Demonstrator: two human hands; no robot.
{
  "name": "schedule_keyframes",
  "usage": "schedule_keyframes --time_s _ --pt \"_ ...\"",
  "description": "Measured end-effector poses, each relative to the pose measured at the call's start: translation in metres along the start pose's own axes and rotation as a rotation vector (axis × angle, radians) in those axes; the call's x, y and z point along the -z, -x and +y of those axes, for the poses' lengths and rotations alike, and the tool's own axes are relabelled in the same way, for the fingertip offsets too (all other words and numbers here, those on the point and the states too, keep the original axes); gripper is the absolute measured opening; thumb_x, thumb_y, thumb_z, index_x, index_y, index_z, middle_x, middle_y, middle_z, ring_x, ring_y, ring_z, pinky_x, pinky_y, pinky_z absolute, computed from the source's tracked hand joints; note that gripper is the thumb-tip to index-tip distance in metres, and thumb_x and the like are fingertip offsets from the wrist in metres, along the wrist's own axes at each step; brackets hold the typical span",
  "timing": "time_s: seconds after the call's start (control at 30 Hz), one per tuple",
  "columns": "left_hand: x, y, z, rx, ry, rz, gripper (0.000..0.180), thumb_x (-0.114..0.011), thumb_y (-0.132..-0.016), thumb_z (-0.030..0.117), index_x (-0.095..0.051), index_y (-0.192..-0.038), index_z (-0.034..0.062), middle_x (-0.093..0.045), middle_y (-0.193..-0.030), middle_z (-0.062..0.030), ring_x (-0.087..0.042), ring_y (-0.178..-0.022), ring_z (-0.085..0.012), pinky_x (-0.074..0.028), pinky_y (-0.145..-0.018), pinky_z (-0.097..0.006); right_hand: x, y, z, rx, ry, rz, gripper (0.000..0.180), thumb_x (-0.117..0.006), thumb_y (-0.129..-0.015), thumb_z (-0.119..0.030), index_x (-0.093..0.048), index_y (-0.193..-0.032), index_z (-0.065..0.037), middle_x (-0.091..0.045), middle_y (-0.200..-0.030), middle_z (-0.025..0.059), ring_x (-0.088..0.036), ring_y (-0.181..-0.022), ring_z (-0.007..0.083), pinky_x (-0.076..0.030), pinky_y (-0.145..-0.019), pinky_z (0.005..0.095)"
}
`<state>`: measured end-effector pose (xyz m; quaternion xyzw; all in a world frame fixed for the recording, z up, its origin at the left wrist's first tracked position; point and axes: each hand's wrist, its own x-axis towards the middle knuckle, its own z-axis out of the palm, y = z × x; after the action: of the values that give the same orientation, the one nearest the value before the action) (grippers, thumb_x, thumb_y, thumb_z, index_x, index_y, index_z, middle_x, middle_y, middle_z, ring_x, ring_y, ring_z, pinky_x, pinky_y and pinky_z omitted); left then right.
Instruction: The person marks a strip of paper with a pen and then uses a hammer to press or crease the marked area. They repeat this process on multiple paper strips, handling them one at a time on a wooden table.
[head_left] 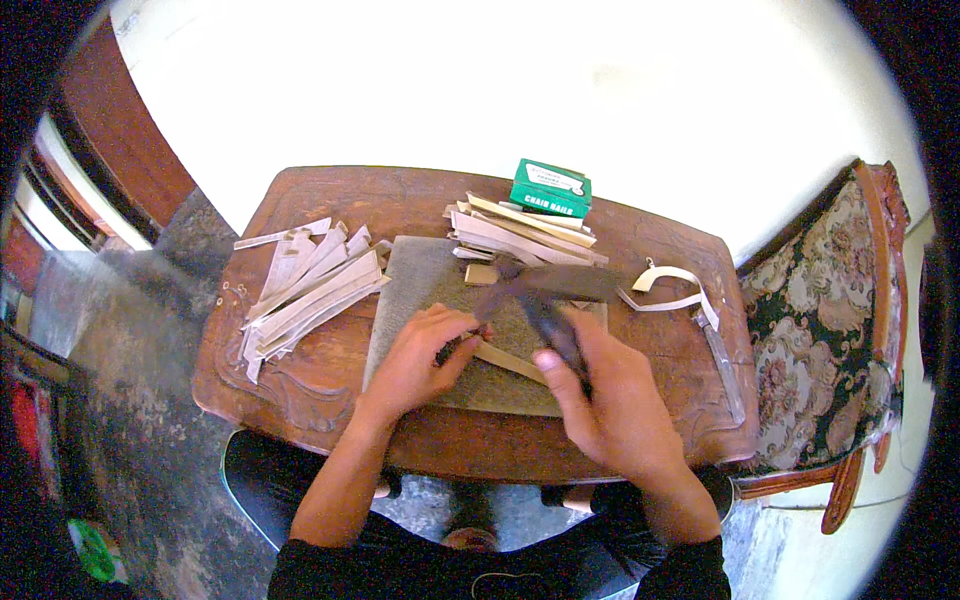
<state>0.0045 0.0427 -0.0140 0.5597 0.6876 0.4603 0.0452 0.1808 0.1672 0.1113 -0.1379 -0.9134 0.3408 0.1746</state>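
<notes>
My right hand (615,400) grips a hammer (555,335) by its dark handle. The hammer's head is smeared by motion and hangs over the grey board, close to the fingertips of my left hand. My left hand (425,355) is closed in a pinch around a small dark piece (452,350), mostly hidden by the fingers. Beside those fingertips a narrow beige strip (510,362) lies on the grey board (405,285), its right end reaching toward my right hand. A short tan block (481,274) rests on the board behind the hammer head.
The carved wooden table (320,420) holds a pile of pale strips (315,295) on the left and another bundle (510,228) at the back. A green box (551,188) stands behind that bundle. A curled strip (672,272) lies at right, beside an upholstered chair (825,330).
</notes>
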Motion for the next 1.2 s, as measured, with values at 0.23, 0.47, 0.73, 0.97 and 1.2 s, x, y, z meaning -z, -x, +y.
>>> schedule_keyframes --time_s 0.23,0.47,0.73,0.97,1.2 --pt "-0.003 0.002 -0.004 -0.01 0.016 0.016 0.02 -0.067 -0.083 0.004 -0.066 -0.103 0.0049 -0.07 -0.097 -0.0118 -0.063 -0.092 -0.0328 -0.048 -0.083 -0.042 0.002 0.001 -0.001 -0.017 0.011 0.004 0.037 -0.06 -0.095 -0.022 -0.05 -0.119 0.003 -0.064 -0.099 0.0273 -0.063 -0.093 0.0467 -0.051 -0.079 0.051" --pt "-0.001 0.001 -0.002 -0.001 0.013 0.009 0.018 -0.067 -0.084 0.005 -0.066 -0.102 0.0052 -0.07 -0.096 -0.0113 -0.063 -0.09 -0.0325 -0.048 -0.082 -0.042 -0.001 -0.001 0.002 0.012 0.012 0.071 0.037 -0.06 -0.095 -0.024 -0.051 -0.119 0.003 -0.063 -0.097 0.0299 -0.063 -0.09 0.0475 -0.051 -0.075 0.0515" --pt "0.002 -0.001 0.005 0.018 0.006 0.002 0.014 -0.066 -0.084 0.003 -0.065 -0.098 0.0045 -0.069 -0.094 -0.0123 -0.062 -0.089 -0.0328 -0.048 -0.081 -0.041 -0.012 0.004 0.019 -0.14 -0.2 0.004 0.036 -0.055 -0.098 -0.029 -0.052 -0.118 0.001 -0.066 -0.095 0.0256 -0.065 -0.088 0.0427 -0.052 -0.075 0.0471" --pt "-0.001 -0.001 0.002 0.052 0.057 0.037 0.012 -0.064 -0.085 0.002 -0.064 -0.097 0.0032 -0.067 -0.089 -0.0128 -0.062 -0.087 -0.0321 -0.049 -0.078 -0.039 -0.068 0.01 0.071 -0.417 -0.918 0.079 0.037 -0.038 -0.106 -0.033 -0.05 -0.119 -0.001 -0.067 -0.104 0.0166 -0.067 -0.093 0.0246 -0.053 -0.086 0.0367" --pt "-0.007 0.004 -0.008 0.059 0.18 0.097 0.011 -0.063 -0.087 0.0 -0.063 -0.097 0.0046 -0.068 -0.089 -0.01 -0.063 -0.085 -0.0274 -0.049 -0.076 -0.035 -0.087 0.013 0.09 -0.426 -0.985 0.157 0.036 -0.037 -0.106 -0.035 -0.047 -0.117 -0.001 -0.066 -0.103 0.0182 -0.066 -0.099 0.0276 -0.054 -0.089 0.0377"
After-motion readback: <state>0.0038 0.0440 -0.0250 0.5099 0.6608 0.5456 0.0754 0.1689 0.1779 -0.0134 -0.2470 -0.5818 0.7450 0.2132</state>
